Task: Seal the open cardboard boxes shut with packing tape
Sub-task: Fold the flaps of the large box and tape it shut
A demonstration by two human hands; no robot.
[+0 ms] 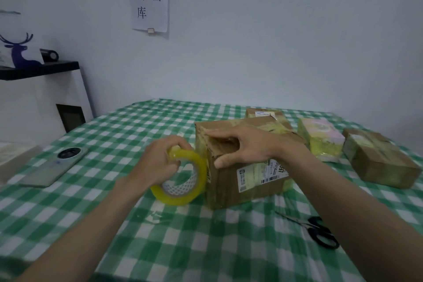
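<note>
A brown cardboard box (247,181) with a shipping label stands in the middle of the green checked table (114,135). My right hand (245,146) lies over its top left corner, fingers stretched across the top and thumb on the front face. My left hand (160,160) grips a roll of yellowish clear packing tape (183,178) right against the box's left side. The roll stands on edge, low over the cloth. Whether a strip runs from the roll onto the box cannot be made out.
Black scissors (318,231) lie front right, partly under my right forearm. A phone (55,165) lies at the left. Behind and right sit a taped box (265,114), a pink and yellow parcel (320,139) and another taped box (377,162). A white cabinet (41,103) stands at the left.
</note>
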